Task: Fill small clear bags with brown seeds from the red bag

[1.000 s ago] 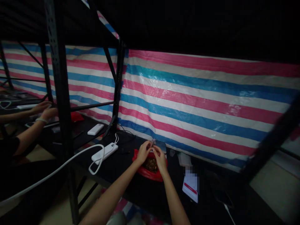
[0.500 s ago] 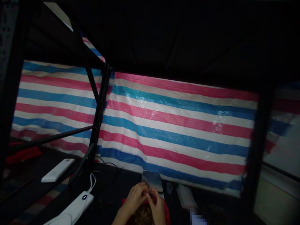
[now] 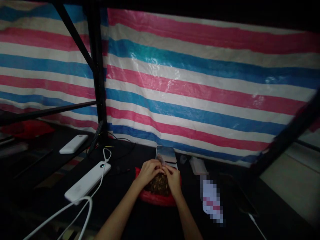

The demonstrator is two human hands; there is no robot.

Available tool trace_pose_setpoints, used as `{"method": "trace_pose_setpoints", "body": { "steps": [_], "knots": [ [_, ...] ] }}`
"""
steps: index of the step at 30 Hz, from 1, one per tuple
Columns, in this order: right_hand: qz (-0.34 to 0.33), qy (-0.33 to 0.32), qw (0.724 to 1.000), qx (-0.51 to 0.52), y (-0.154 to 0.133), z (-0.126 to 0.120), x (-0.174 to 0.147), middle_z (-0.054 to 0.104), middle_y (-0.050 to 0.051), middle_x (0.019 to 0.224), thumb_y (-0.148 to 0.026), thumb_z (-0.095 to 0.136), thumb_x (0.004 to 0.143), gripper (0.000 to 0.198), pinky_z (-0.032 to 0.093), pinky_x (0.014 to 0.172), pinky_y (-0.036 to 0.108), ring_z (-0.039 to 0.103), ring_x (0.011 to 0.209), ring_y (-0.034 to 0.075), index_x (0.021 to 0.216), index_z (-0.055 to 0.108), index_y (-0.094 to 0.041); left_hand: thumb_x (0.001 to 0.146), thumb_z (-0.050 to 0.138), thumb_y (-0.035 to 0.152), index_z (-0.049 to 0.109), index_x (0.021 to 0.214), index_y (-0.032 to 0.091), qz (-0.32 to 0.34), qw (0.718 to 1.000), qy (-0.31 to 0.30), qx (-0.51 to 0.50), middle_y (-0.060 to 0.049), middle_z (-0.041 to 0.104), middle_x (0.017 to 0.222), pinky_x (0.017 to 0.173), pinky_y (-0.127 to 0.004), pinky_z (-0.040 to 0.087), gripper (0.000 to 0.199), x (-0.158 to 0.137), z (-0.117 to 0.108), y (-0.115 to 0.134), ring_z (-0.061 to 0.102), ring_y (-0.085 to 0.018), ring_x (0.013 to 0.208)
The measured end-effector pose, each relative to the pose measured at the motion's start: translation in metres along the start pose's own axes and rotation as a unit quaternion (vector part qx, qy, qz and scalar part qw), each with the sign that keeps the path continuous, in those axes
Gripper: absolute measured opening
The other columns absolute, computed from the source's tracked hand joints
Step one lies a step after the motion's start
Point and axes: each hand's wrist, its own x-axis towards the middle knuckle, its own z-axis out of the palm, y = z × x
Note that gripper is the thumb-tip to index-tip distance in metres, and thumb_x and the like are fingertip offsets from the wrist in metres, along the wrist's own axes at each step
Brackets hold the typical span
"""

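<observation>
At the lower middle of the head view, a red plastic bag (image 3: 158,199) lies open on the dark table, holding a heap of small brown bits (image 3: 159,185) whose kind I cannot make out. Over the far side of the heap, my left hand (image 3: 150,172) and my right hand (image 3: 173,179) come together. Their fingertips are pinched and nearly meet. Whatever is between them is too small and dark to name. Just beyond my fingers, a phone-like slab (image 3: 167,154) leans at the back of the table.
A white power bank (image 3: 86,183) with a white cable (image 3: 91,206) lies to the left, and a second white power bank (image 3: 73,144) farther off. To the right are a clear plastic pouch (image 3: 198,165), a blurred-out packet (image 3: 211,200) and a dark phone (image 3: 241,196). Black metal posts (image 3: 96,66) frame the striped sheet (image 3: 187,83).
The view has tipped down, so more of the table, my forearms and the red bag show. My hands stay together over the bag, fingers still pinched.
</observation>
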Motion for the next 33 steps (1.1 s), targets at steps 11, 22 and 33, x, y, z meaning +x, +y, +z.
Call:
{"method": "trace_pose_setpoints", "body": {
  "steps": [11,22,33],
  "knots": [
    [0.053,-0.015,0.996,0.074,0.005,0.004,0.001,0.068,0.006,0.092,-0.037,0.048,0.077,0.03,0.052,0.065,0.03,0.064,0.068,0.018,0.094,0.065,-0.02,0.084,0.04,0.027,0.055,0.078,0.017,0.002,0.998,0.016,-0.058,-0.002,0.054,0.084,0.072,-0.023,0.037,0.019,0.001,-0.008,0.009,0.051,-0.013,0.08],
    [0.04,-0.022,0.992,0.12,0.001,0.001,-0.001,0.066,0.003,0.075,-0.035,0.052,0.074,0.02,0.05,0.057,0.024,0.063,0.066,0.016,0.081,0.061,-0.018,0.084,0.04,0.025,0.048,0.073,0.016,0.006,0.998,-0.005,-0.058,0.0,0.051,0.072,0.064,-0.022,0.037,0.016,0.0,0.0,0.007,0.05,-0.012,0.067],
    [0.017,-0.015,0.998,0.059,-0.001,0.005,-0.001,0.067,0.003,0.075,-0.03,0.048,0.075,0.016,0.05,0.063,0.025,0.063,0.068,0.016,0.078,0.061,-0.02,0.089,0.031,0.027,0.048,0.089,0.017,0.044,0.986,-0.018,0.162,-0.004,0.055,0.081,0.067,-0.024,0.04,0.021,-0.001,0.003,0.007,0.055,-0.016,0.076]
  ]
}}
